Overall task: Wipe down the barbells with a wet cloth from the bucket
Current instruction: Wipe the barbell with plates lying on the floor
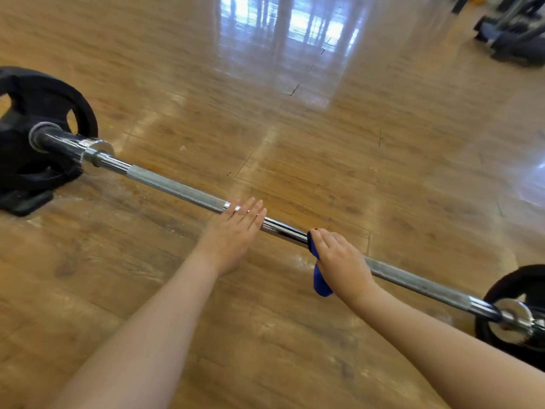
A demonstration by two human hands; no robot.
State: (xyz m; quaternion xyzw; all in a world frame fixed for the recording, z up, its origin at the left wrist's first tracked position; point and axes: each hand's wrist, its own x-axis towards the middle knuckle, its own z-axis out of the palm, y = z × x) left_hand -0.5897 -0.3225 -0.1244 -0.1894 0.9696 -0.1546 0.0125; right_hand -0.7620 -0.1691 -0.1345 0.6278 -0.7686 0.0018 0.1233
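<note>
Barbell [182, 188] lies across wood floor [295, 143], black plates both ends. Left hand [233, 234] flat, fingers straight, steadying bar. Right hand [339, 261] grips blue cloth [320, 278] wrapped on shaft mid-bar. Advice: keep cloth wrapped tight, slide full length, brace bar against rolling.

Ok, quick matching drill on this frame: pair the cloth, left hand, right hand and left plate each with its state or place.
Things:
1. cloth
2. left hand
3. right hand
4. left plate

States:
A. flat, fingers straight on the bar
B. black, at the bar's far-left end
C. blue, wrapped on the bar, tail hanging
D. curled round the cloth on the bar

Pairs: 1-C, 2-A, 3-D, 4-B
</note>
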